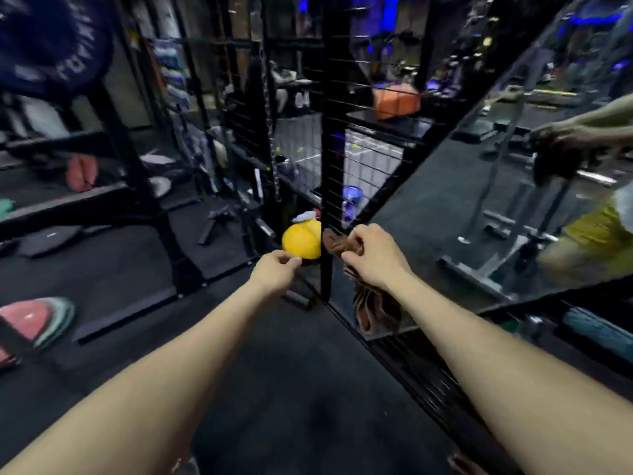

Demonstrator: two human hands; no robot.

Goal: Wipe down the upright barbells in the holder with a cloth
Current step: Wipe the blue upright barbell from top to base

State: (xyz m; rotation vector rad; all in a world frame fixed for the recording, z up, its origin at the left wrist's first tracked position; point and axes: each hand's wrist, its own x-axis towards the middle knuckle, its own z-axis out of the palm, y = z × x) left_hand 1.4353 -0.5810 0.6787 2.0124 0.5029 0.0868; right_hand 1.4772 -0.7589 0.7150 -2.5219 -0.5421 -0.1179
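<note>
The view is motion-blurred. My right hand [368, 255] grips a brown cloth [375, 311]; part of it is bunched at my fingers and the rest hangs below my wrist. My left hand [275, 270] is stretched out beside it, fingers loosely curled, with nothing visible in it. Both hands are low, in front of a black wire-mesh rack post [327, 166]. Beyond them, thin upright bars [273, 132] stand among the rack frames. Their holder is not clear to see.
A yellow ball [303, 241] lies on the black floor just past my left hand. A large mirror [496, 200] on the right reflects a person's hand with the cloth. Weight plates [37, 320] lie at the left, and a black rack frame [144, 200] stands behind them.
</note>
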